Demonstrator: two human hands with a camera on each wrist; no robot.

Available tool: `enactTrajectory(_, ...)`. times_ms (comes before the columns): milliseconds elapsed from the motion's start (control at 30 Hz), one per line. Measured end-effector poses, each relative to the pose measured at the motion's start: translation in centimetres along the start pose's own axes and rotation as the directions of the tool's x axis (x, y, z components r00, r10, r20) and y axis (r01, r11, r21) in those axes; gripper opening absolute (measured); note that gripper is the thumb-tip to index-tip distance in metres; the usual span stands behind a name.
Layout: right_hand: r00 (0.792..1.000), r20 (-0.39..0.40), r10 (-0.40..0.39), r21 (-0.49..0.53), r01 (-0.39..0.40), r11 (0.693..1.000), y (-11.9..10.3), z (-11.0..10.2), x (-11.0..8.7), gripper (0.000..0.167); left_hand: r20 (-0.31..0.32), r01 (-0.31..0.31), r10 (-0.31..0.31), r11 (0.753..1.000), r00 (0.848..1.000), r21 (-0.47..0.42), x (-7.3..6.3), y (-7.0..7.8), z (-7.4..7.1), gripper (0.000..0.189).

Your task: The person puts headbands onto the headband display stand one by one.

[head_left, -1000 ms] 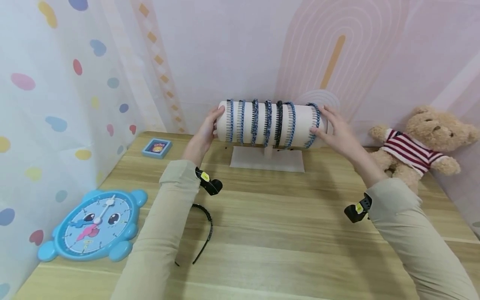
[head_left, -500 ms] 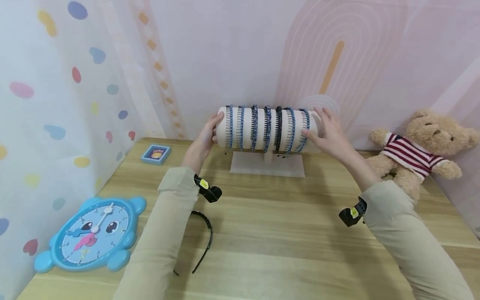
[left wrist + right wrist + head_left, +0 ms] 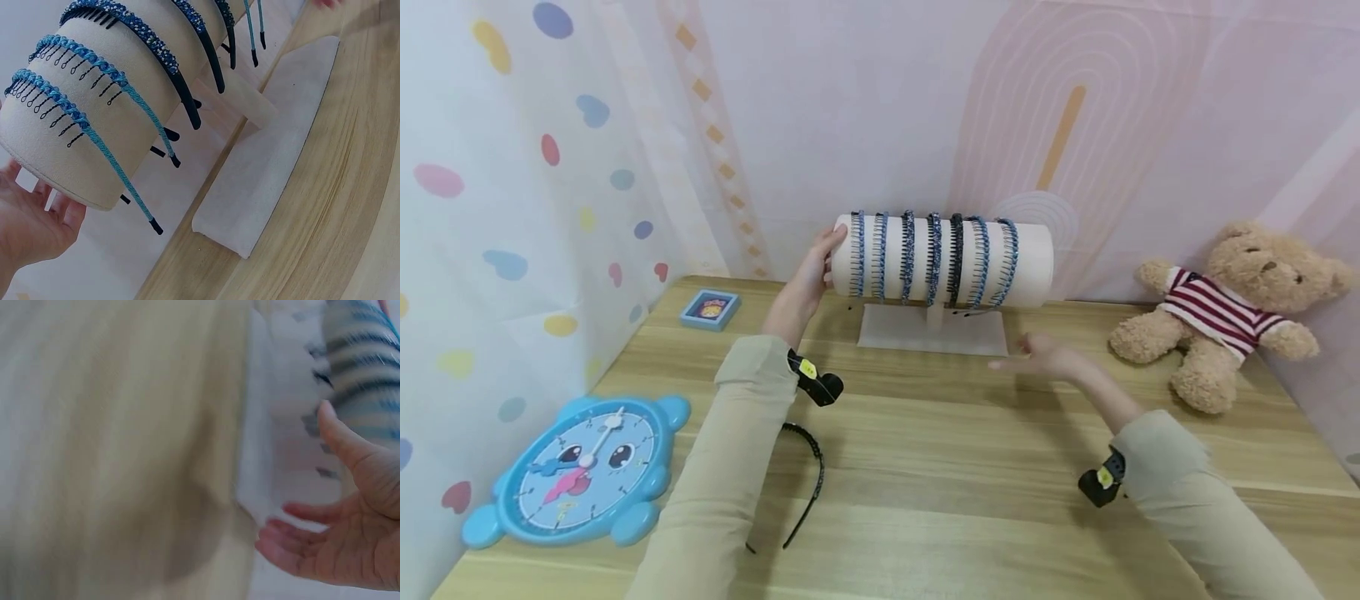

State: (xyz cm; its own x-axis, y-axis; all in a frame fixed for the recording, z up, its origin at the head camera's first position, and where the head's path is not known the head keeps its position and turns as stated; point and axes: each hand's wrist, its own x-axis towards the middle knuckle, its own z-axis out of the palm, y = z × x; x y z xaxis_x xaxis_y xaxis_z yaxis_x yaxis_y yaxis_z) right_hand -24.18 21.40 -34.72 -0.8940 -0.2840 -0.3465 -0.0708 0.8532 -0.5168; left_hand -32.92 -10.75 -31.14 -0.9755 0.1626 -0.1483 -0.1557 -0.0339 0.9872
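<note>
A white cylindrical headband display stand (image 3: 1033, 265) is at the back of the table, on a flat rectangular base (image 3: 887, 332). Several headbands (image 3: 934, 258) are fitted side by side along its roll, blue braided ones and dark glittery ones. At the roll's left end, my left hand (image 3: 805, 283) holds on; in the left wrist view its fingertips (image 3: 74, 215) bend against the end's underside. My right hand (image 3: 1051, 360) is in the air by the base's right side, apart from the stand. Blurred in the right wrist view, it has thumb and fingers spread around nothing.
A loose black headband (image 3: 822, 467) lies on the table, partly behind my left sleeve. Left of it is a blue clock toy (image 3: 647, 492), with a small blue framed picture (image 3: 710, 309) farther back. A teddy bear (image 3: 1206, 321) sits at the back right.
My right hand has let go of the roll's right end and dropped down toward the table. The rightmost headband has shifted left along the roll. My left hand stays at its end.
</note>
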Motion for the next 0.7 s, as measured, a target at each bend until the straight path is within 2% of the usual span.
enactTrajectory(67, 0.997, 0.080, -0.016, -0.047, 0.020, 0.999, -1.0, 1.6, 0.8, 0.070, 0.001, -0.003, 0.003, 1.000, 1.000, 0.001, -0.1, -0.1, -0.1, 0.063)
enactTrajectory(133, 0.989, 0.131, -0.074, -0.060, 0.083, 0.995, -2.4, 3.1, 1.5, 0.061, 0.003, -0.007, 0.007, 1.000, 1.000, 0.002, -0.1, -0.1, -0.2, 0.063)
enactTrajectory(200, 0.973, 0.175, -0.150, -0.045, 0.161, 0.986, -4.0, 4.6, 2.2, 0.053, 0.002, -0.007, 0.007, 1.000, 1.000, 0.001, -0.1, -0.1, -0.2, 0.063)
enactTrajectory(300, 0.947, 0.221, -0.231, 0.001, 0.237, 0.972, -6.9, 6.7, 3.1, 0.048, -0.002, 0.003, -0.003, 1.000, 1.000, -0.006, -0.1, 0.0, -0.1, 0.065)
enactTrajectory(467, 0.928, 0.218, -0.302, 0.048, 0.299, 0.953, -11.6, 10.1, 4.1, 0.040, -0.011, 0.003, -0.003, 1.000, 1.000, -0.012, 0.2, 0.2, 0.1, 0.065)
enactTrajectory(700, 0.936, 0.155, -0.315, 0.018, 0.317, 0.948, -15.9, 14.3, 3.7, 0.049, -0.006, 0.005, -0.005, 0.999, 1.000, -0.042, 0.3, -0.1, 0.1, 0.064)
